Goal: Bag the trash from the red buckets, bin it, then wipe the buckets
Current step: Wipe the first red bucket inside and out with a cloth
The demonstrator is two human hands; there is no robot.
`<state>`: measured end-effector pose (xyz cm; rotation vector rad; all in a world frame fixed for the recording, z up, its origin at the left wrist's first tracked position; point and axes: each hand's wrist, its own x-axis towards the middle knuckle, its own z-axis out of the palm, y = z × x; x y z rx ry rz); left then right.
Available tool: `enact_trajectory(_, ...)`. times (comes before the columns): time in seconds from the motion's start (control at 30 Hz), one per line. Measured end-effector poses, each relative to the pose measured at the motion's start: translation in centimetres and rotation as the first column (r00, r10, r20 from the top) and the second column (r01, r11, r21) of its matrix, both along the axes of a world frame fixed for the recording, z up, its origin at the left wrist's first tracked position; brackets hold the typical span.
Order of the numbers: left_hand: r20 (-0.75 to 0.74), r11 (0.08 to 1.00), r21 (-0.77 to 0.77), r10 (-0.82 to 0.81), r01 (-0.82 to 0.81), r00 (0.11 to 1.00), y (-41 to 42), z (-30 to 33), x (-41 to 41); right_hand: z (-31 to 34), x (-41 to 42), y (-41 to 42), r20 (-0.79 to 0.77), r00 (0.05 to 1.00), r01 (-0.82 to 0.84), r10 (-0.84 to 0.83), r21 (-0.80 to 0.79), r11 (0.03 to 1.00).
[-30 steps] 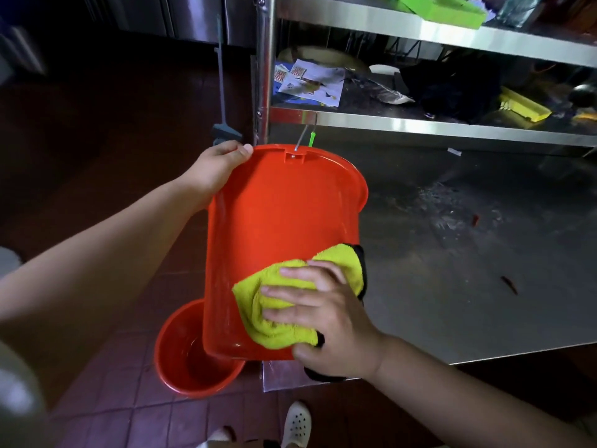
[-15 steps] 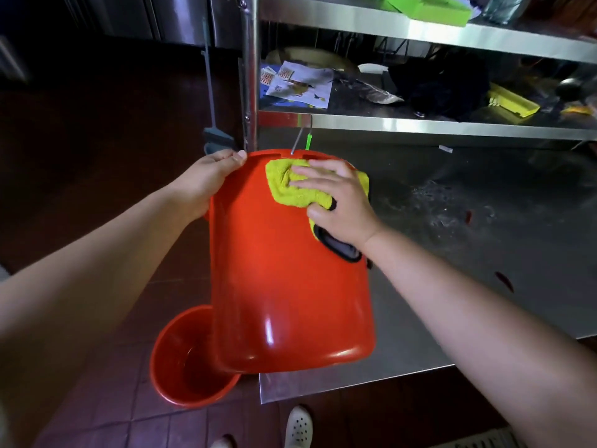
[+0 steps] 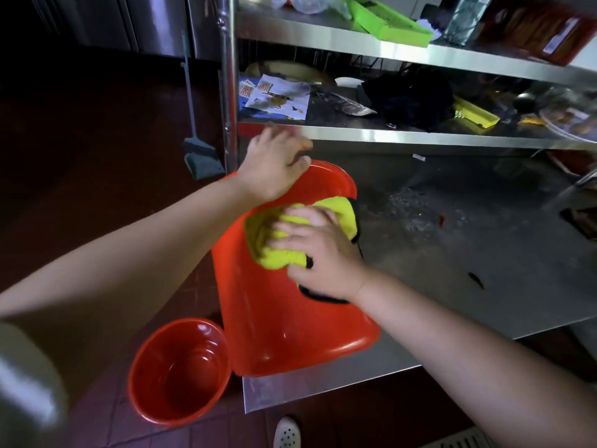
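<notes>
Two red buckets are in front of me: the one I am working on [image 3: 290, 318] lies on its side across the near left corner of the stainless steel table [image 3: 484, 253], its base toward me and its rim toward the shelving, while the second red bucket [image 3: 179, 373] stands upright and open on the dark red tiled floor [image 3: 97, 189], just beside the table's corner. My left hand [image 3: 274, 169] is curled over the far rim of the tipped bucket, fingers blurred, gripping its edge. My right hand [image 3: 318, 253] lies flat with fingers spread, pressing a yellow microfibre cloth with black trim [image 3: 284, 240] against the bucket's upturned side; the cloth is pinned under my palm rather than clenched. Above the table, a lower steel shelf [image 3: 387, 135] carries printed paper sheets [image 3: 277, 97], a black bundle [image 3: 410, 98] and a yellow tray [image 3: 475, 113]; the shelf above it holds a green tray [image 3: 394, 22]. A dustpan on a long handle [image 3: 202, 156] leans by the shelf's upright post. One white perforated shoe [image 3: 287, 431] shows at the bottom edge.
</notes>
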<state>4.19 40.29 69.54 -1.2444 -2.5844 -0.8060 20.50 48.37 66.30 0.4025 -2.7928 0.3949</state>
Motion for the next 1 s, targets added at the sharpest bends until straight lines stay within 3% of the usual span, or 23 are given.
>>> enact_trajectory(0.07, -0.065, 0.975, -0.220, 0.024, -0.038, 0.998, 0.7, -0.4, 0.1, -0.7, 2.3, -1.0, 0.030, 0.996, -0.090, 0.089, 0.025, 0.996)
enact_trajectory(0.13, -0.067, 0.961, -0.265, 0.061, -0.077, 0.996, 0.5, -0.2, -0.1, -1.5, 4.9, -1.2, 0.048, 0.989, -0.144, 0.143, 0.014, 0.990)
enact_trajectory(0.3, 0.076, 0.963, -0.268, 0.051, -0.029, 0.996, -0.3, 0.4, -0.4, -2.5, 8.7, -0.3, 0.060, 0.973, -0.220, 0.222, -0.035, 0.975)
enact_trajectory(0.43, 0.167, 0.964, -0.267, 0.059, -0.013, 0.984, -1.2, 0.6, -0.5, -1.6, 6.1, 0.0, 0.025, 0.971, -0.237, 0.238, -0.028, 0.971)
enact_trajectory(0.63, 0.329, 0.982, -0.180, 0.113, -0.055, 0.937, -2.5, 0.6, -0.8, 0.2, -2.8, 1.9, 0.016, 0.999, -0.026, 0.029, -0.173, 0.985)
enact_trajectory(0.77, 0.417, 0.985, -0.103, 0.167, -0.136, 0.893, -3.6, 0.4, -0.7, 1.1, -7.4, 2.4, 0.073, 0.985, 0.175, -0.159, -0.353, 0.919)
enact_trajectory(1.0, 0.474, 0.983, -0.063, 0.183, -0.174, 0.861, -6.2, -0.4, -1.0, 0.2, -2.3, -0.6, 0.034, 0.999, 0.020, -0.014, -0.204, 0.979)
